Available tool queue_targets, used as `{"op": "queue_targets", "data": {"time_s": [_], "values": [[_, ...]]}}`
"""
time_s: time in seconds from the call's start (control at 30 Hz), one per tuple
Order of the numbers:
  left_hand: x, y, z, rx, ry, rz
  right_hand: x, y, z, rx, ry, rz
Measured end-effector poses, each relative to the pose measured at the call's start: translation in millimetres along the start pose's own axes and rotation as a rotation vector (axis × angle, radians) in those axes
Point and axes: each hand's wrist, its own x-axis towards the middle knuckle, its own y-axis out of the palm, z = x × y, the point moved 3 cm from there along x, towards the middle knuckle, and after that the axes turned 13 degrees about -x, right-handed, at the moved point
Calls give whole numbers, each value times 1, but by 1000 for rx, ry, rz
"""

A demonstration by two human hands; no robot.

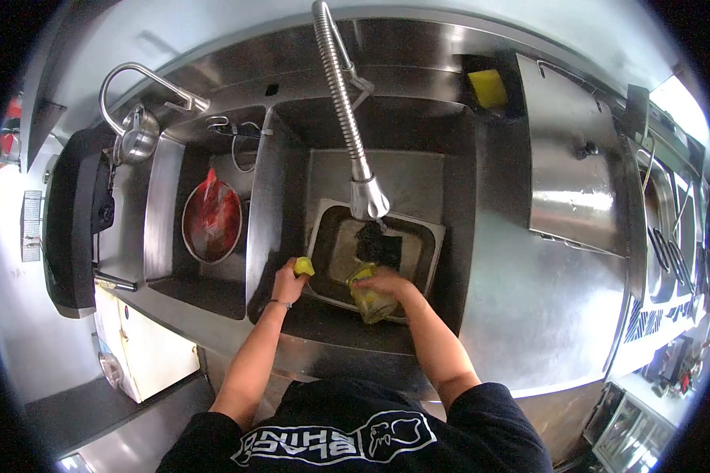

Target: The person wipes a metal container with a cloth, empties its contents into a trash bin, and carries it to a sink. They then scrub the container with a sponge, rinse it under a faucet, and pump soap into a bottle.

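My left hand (pixel 287 284) is closed around a small yellow thing (pixel 304 266) with a rounded end, at the left rim of a rectangular metal pan (pixel 317 229). Most of that thing is hidden in my fingers, and its kind cannot be made out. Over the pan's near side, my right hand (pixel 386 284) grips a yellow-green crumpled piece (pixel 373 306), a cloth or a sponge. The pan lies in the right sink basin (pixel 418 169) with murky liquid and a dark patch inside. Above it hangs the spray head (pixel 368 200) of a coiled-hose faucet.
In the left basin (pixel 205 293) stands a round pan (pixel 238 236) with something red in it. A curved faucet (pixel 126 69) and a metal pot (pixel 140 135) are beyond. At the right are a yellow sponge (pixel 487 88) in a dark holder and a steel box (pixel 572 158) on the counter.
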Motion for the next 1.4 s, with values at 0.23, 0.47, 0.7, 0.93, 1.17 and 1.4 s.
{"op": "queue_targets", "data": {"time_s": [0.23,0.47,0.7,0.93,1.17,1.4], "values": [[-1,-2,-4,50,33,-51,0,-16,4,-1,76,102],[-3,-1,-9,40,46,-34,-16,-20,19,126,36,73],[-2,1,-5,49,48,-41,-7,-20,12,111,-21,22],[-2,-5,-10,24,122,-93,-4,-17,12,56,-34,29],[2,-29,-50,-366,202,-205,-24,-31,32,34,10,69],[-5,-65,-112,-799,230,-203,-34,-38,42,21,11,131]]}}
